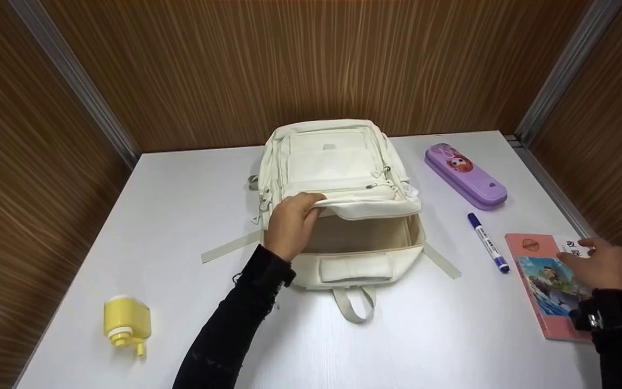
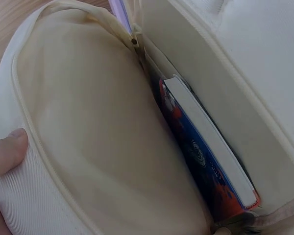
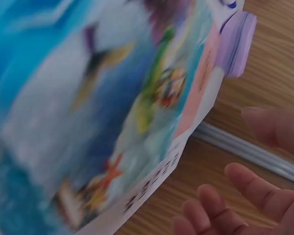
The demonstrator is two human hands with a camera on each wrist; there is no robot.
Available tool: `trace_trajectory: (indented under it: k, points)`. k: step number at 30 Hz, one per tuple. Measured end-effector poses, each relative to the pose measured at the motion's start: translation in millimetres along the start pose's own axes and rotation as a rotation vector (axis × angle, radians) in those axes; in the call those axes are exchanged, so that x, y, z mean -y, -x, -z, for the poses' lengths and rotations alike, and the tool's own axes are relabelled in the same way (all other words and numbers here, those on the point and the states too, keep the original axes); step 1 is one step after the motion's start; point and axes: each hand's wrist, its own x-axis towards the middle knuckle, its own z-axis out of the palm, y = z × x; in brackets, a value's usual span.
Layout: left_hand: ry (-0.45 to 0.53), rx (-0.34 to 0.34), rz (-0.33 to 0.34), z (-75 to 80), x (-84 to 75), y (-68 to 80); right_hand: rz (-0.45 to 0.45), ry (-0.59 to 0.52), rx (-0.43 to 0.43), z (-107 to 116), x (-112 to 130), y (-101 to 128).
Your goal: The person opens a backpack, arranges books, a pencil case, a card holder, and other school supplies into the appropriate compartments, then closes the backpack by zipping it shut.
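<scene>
A cream backpack [image 1: 332, 165] lies on its back with its main compartment unzipped. My left hand [image 1: 292, 227] pinches the edge of its front panel and holds it up. Inside the bag, a dark blue and red book [image 2: 198, 154] stands against the back wall, as the left wrist view shows. At the far right, my right hand [image 1: 605, 265] is over a pink storybook [image 1: 546, 286] with a sea picture on its cover. In the right wrist view, that hand's fingers [image 3: 255, 188] are spread beside the book's edge, with nothing between them.
A purple pencil case [image 1: 467, 175] lies right of the backpack, and a blue-capped marker [image 1: 487, 242] sits between it and the storybook. A yellow hand-crank pencil sharpener [image 1: 127, 319] stands at front left. Wood-grain panels [image 1: 322, 70] enclose the white table [image 1: 192, 205].
</scene>
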Motion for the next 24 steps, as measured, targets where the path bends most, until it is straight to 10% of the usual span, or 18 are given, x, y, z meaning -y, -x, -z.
trace_trajectory:
  k: [24]
  points:
    - [0.026,0.007,0.033,4.3,-1.8,-6.6,-0.292,0.193,0.33,13,-16,-14]
